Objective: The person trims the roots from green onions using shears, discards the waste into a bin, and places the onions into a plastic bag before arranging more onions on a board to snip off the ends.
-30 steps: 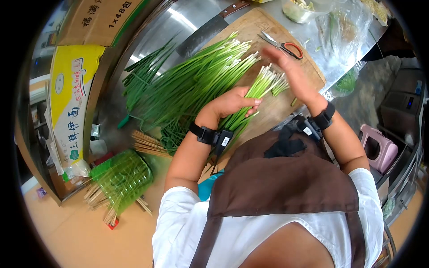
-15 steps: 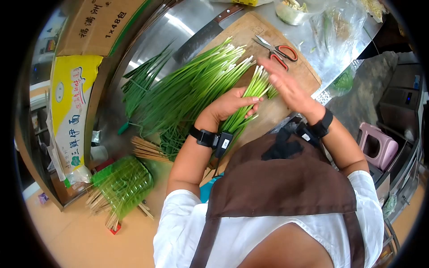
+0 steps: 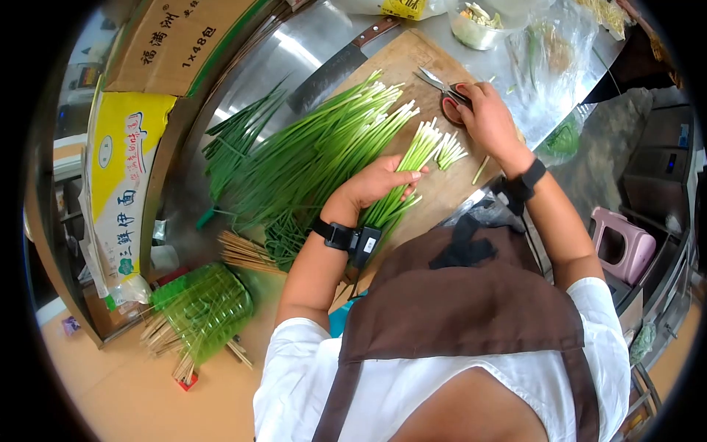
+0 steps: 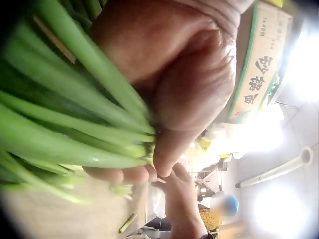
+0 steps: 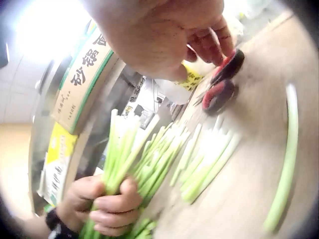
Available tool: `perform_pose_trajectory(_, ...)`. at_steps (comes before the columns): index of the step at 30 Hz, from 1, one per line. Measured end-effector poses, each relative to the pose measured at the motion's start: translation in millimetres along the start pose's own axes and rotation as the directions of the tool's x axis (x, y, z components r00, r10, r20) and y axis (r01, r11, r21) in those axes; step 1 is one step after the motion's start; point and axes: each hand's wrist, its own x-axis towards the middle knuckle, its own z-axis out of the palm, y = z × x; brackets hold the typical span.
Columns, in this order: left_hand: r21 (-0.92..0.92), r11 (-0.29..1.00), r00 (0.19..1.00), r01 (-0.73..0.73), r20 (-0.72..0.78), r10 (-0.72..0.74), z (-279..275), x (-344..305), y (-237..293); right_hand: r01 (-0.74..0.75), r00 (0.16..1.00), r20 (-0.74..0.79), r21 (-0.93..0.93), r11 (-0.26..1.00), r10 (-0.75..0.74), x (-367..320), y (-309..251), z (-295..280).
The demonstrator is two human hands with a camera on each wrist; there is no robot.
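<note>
My left hand (image 3: pixel 383 180) grips a bundle of chives (image 3: pixel 418 151), white ends up and green leaves trailing below the fist. In the right wrist view that bundle (image 5: pixel 117 159) rises out of the curled fingers. My right hand (image 3: pixel 492 121) is at the scissors (image 3: pixel 451 110), its fingers curled onto the red and black handles. The blades lie on the wooden cutting board (image 3: pixel 434 55), pointing to the upper left. Short cut white stem ends (image 3: pixel 448 151) lie beside the held bundle, with one loose stem piece (image 3: pixel 481 171) nearer the board's edge.
A large pile of chives (image 3: pixel 317 147) spreads left of my left hand. Behind it lies a cleaver (image 3: pixel 324 77). Wooden skewers (image 3: pixel 247 250) and a green plastic container (image 3: pixel 221 295) are at lower left. A clear bowl (image 3: pixel 479 29) and plastic bags (image 3: pixel 556 55) stand at the back.
My right hand has gone from flat beside the bundle's white ends to the scissors' handles. The left hand keeps its hold on the chives, and the short cut ends are now uncovered.
</note>
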Motion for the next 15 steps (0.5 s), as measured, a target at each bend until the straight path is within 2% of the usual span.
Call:
perform_pose_trajectory(3, 0.023, 1.000, 1.000, -0.004, -0.009, 0.004, -0.7, 2.6, -3.2, 0.089, 0.993, 0.091, -0.192, 0.977, -0.072, 11.6, 9.7, 8.6)
perform_pose_trajectory(9, 0.003, 1.000, 0.998, -0.010, -0.058, 0.010, 2.5, 0.4, -0.8, 0.009, 0.947, 0.311, -0.271, 0.962, 0.079, 34.9, 13.1, 12.8)
perform_pose_trajectory(12, -0.020, 1.000, 0.998, -0.010, -0.060, 0.009, 1.8, -0.2, 3.0, -0.101, 0.963, 0.247, -0.026, 0.994, 0.105, 34.2, 24.5, -5.5)
perform_pose_trajectory(13, -0.037, 0.999, 0.998, -0.010, -0.062, 0.008, 2.0, -0.7, 1.8, -0.138, 0.970, 0.219, 0.120, 0.983, 0.109, 27.2, 15.3, -22.2)
perform_pose_trajectory(14, -0.064, 0.998, 0.999, -0.010, -0.052, 0.007, 2.0, -0.5, 0.8, -0.254, 0.942, 0.297, 0.333, 0.908, 0.155, 14.9, 15.9, -30.6)
perform_pose_trajectory(15, -0.090, 0.996, 0.999, -0.013, -0.044, 0.009, 1.0, 1.1, 0.9, -0.367, 0.908, 0.380, 0.517, 0.773, 0.176, 1.9, 18.1, -39.8)
